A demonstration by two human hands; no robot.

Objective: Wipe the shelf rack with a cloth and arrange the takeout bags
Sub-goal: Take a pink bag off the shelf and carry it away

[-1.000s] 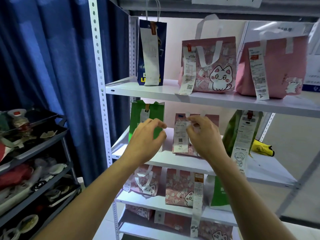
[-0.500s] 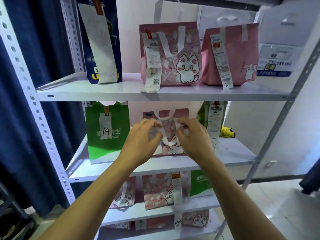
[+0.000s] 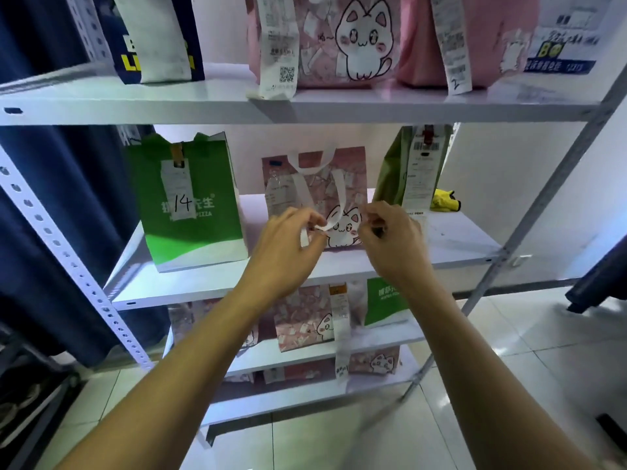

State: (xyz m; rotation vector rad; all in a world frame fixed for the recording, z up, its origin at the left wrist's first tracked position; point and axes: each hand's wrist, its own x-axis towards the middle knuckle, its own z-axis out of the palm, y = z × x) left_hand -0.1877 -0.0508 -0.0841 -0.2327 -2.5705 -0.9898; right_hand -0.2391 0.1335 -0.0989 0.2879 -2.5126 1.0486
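Observation:
A pink cat-print takeout bag (image 3: 319, 184) stands in the middle of the rack's second shelf (image 3: 458, 239). My left hand (image 3: 285, 245) pinches its white handle strap (image 3: 334, 212), which hangs down over the bag's front. My right hand (image 3: 393, 242) has its fingertips pinched together at the bag's lower right edge. A green bag marked 14 (image 3: 203, 225) stands to the left and an olive green bag (image 3: 393, 171) with a long receipt to the right. A yellow cloth (image 3: 444, 200) lies at the back right of this shelf.
The top shelf (image 3: 169, 103) carries a navy bag (image 3: 159, 35), a pink cat bag (image 3: 339, 39) and a plain pink bag (image 3: 481, 35). More pink and green bags (image 3: 305, 320) fill the lower shelves. A blue curtain (image 3: 51, 198) hangs left; a slanted grey post (image 3: 543, 205) stands right.
The view has moved closer and to the right along the rack. Both hands have dropped from the pink bag's top to its lower front, the left one bringing the strap down.

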